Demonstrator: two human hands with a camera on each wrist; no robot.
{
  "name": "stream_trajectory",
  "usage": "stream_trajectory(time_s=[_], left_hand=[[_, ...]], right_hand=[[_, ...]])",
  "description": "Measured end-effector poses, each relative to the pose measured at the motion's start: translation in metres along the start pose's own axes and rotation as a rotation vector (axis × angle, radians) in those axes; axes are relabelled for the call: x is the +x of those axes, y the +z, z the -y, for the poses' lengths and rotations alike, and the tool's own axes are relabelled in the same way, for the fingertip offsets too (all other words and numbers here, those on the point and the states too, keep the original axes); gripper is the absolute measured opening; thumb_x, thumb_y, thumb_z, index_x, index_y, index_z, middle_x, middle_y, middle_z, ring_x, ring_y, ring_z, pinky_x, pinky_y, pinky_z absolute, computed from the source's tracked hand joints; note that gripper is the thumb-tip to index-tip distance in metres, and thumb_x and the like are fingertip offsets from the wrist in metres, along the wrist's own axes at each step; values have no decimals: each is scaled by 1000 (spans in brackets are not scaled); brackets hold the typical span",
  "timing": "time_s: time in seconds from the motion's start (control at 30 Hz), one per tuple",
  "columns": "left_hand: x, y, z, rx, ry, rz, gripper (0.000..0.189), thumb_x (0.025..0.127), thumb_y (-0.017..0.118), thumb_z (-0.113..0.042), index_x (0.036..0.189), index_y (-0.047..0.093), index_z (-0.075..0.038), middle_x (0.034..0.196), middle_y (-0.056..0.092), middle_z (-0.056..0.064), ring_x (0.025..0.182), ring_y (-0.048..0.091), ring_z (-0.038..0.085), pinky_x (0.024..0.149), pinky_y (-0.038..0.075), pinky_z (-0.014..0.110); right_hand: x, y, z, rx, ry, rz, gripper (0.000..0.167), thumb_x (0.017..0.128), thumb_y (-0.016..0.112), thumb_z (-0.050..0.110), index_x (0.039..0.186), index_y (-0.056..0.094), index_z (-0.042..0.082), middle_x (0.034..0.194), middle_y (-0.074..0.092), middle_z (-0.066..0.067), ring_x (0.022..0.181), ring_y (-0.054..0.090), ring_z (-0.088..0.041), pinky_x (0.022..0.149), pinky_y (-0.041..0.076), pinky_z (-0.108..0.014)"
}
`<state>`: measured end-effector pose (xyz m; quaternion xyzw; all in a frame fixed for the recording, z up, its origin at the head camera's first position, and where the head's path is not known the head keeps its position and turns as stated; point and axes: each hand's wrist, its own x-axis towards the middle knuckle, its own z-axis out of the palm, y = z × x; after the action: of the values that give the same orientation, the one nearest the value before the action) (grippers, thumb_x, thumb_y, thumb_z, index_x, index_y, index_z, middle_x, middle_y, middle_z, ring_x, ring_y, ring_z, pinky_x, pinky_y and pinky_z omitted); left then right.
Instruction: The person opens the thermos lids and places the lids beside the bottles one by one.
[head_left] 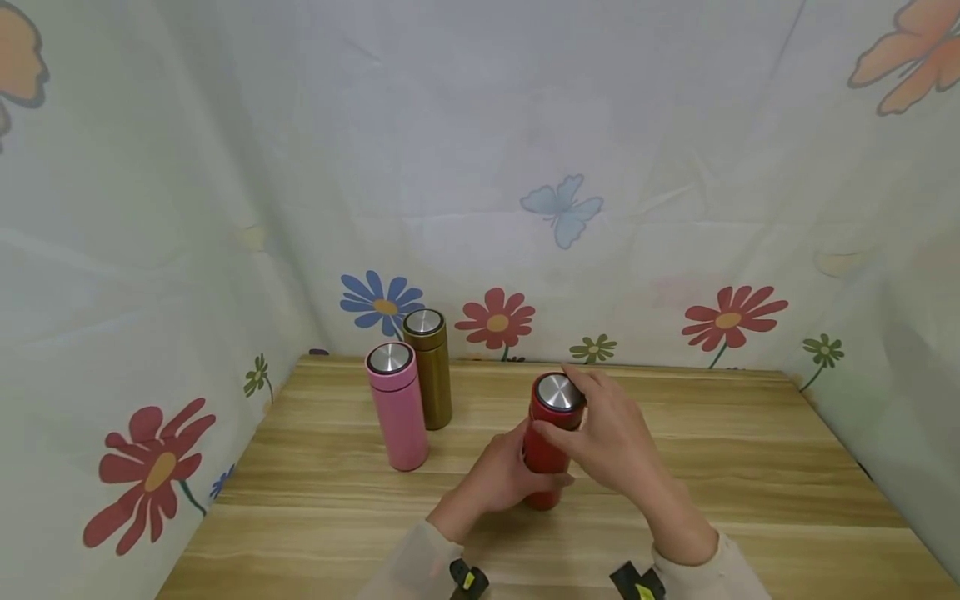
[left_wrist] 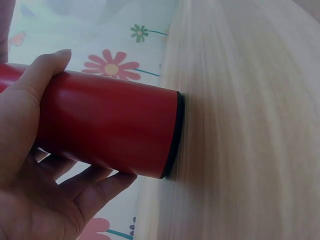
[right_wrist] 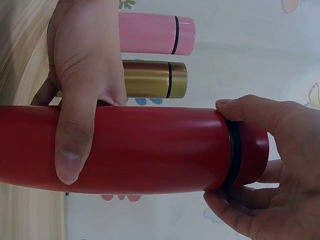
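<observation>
- Red bottle [right_wrist: 150,150]: we see it nearly upright at the wooden table [head_left: 750,450], between both hands; we cannot tell whether its base sits fully flat.
- Pink bottle [head_left: 399,421] and gold bottle [head_left: 437,379]: we see them standing to its left, the gold one farther back.
- Left hand [head_left: 502,479]: we see its fingers curled round the red body.
- Right hand [head_left: 615,433]: we see thumb and fingers gripping the lid [right_wrist: 254,155].
- Silver disc [head_left: 558,392]: we see it topping the lid.
</observation>
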<state>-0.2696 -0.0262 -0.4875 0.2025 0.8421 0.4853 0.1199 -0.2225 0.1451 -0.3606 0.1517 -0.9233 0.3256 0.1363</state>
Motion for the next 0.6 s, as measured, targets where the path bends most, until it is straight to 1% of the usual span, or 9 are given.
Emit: stream_trajectory(time_s=[0.1, 0.3, 0.6], left_hand=[[0, 0, 0, -9, -5, 1, 72, 86, 82, -51, 146, 43, -42, 132, 66, -14, 118, 65, 10, 108, 52, 50], [1, -1, 0, -11, -2, 3, 72, 84, 81, -56, 145, 44, -42, 132, 66, -14, 118, 65, 10, 108, 52, 50], [1, 0, 1, -2, 14, -1, 70, 85, 81, -56, 143, 44, -42, 130, 67, -15, 117, 65, 8, 107, 53, 48]], right_hand=[[0, -1, -3, 18, -26, 5, 80, 82, 88, 31, 148, 53, 2, 128, 66, -15, 114, 65, -32, 92, 59, -53], [1, -3, -11, 66, -85, 22, 75, 85, 87, 25, 148, 53, 3, 138, 64, -16, 122, 64, -35, 97, 57, -56], [4, -8, -18, 144, -143, 86, 79, 85, 87, 21, 152, 49, 3, 143, 62, -15, 127, 62, -33, 100, 57, -53]])
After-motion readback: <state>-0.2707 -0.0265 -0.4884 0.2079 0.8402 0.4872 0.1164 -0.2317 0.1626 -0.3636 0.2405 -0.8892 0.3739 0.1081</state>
